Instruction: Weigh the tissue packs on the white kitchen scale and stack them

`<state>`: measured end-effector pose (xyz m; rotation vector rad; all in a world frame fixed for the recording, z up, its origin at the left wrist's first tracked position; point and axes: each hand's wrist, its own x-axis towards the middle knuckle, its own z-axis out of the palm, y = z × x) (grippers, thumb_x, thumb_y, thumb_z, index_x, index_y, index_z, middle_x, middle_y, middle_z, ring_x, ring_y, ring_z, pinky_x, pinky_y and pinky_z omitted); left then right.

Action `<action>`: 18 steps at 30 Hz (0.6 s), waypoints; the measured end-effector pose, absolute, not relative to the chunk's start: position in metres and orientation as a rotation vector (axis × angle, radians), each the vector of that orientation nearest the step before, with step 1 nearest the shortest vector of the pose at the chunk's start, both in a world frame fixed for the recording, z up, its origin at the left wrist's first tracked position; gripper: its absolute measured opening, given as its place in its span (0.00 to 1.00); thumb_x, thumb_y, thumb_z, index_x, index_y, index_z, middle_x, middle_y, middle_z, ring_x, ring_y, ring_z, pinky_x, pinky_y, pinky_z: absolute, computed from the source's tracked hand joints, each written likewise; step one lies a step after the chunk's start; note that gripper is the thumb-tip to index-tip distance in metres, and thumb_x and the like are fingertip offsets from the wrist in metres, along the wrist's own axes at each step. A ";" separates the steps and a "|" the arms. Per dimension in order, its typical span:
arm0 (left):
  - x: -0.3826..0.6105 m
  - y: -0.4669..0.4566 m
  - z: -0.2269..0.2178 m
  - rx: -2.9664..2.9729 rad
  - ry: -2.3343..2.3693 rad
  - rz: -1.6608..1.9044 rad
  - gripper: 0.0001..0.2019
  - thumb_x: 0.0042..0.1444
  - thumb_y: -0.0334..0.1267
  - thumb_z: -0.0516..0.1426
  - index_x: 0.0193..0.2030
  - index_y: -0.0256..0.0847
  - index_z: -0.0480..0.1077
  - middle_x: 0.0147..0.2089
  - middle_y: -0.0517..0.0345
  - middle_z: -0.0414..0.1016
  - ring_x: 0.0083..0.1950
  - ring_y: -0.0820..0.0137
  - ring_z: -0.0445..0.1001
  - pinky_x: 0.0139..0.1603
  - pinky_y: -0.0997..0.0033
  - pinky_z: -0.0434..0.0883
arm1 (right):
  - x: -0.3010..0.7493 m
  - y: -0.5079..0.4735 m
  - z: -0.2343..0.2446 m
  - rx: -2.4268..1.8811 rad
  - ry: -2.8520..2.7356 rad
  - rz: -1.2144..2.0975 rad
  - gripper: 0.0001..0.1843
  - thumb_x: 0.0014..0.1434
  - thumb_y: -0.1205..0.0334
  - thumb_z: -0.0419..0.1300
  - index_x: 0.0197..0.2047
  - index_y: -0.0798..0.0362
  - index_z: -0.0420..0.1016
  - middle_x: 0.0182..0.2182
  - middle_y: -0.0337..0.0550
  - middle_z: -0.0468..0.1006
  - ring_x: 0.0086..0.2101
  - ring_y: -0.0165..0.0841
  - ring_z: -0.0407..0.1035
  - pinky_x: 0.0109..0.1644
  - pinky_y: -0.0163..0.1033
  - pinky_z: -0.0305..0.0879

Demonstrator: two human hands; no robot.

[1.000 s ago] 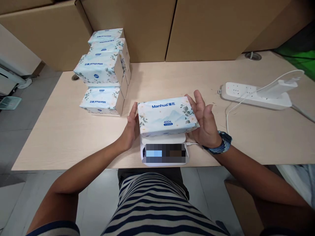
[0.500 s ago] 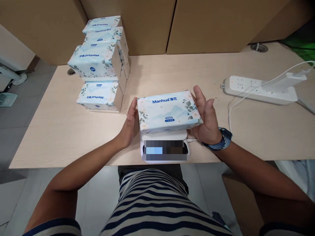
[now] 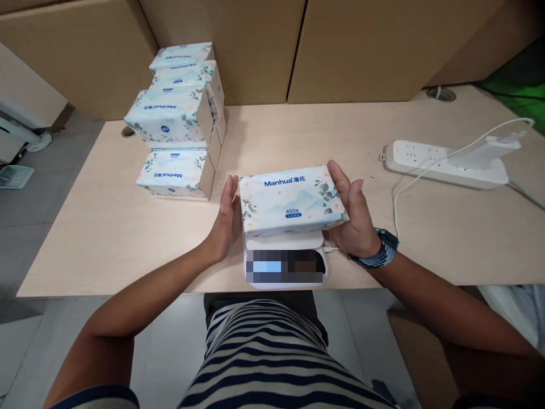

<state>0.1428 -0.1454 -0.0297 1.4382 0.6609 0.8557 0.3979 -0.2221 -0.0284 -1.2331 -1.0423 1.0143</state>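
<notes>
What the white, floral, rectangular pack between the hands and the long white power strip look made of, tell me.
White floral pack: probably thin plastic film, slightly glossy, judging by its creased edges; paper is possible. White power strip: seemingly hard plastic, smooth and satin, by its even, rounded body.

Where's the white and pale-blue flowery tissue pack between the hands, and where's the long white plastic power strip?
White and pale-blue flowery tissue pack (image 3: 293, 199): head view, middle of its printed face.
Long white plastic power strip (image 3: 443, 168): head view, middle of its body.
</notes>
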 end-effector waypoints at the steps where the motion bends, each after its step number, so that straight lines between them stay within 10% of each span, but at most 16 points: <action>1: 0.142 -0.145 -0.030 1.449 0.683 0.886 0.46 0.64 0.79 0.38 0.84 0.65 0.37 0.89 0.66 0.32 0.88 0.56 0.26 0.87 0.43 0.38 | 0.397 -0.221 -0.028 -1.239 -0.993 1.029 0.44 0.70 0.23 0.36 0.82 0.28 0.45 0.82 0.27 0.51 0.80 0.42 0.45 0.82 0.58 0.55; 18: 0.129 -0.152 -0.017 1.551 0.846 1.018 0.44 0.68 0.74 0.35 0.85 0.60 0.32 0.89 0.63 0.27 0.89 0.63 0.29 0.88 0.51 0.39 | 0.434 -0.208 -0.018 -1.431 -0.845 0.529 0.45 0.71 0.28 0.45 0.83 0.36 0.46 0.83 0.39 0.46 0.81 0.40 0.42 0.82 0.60 0.49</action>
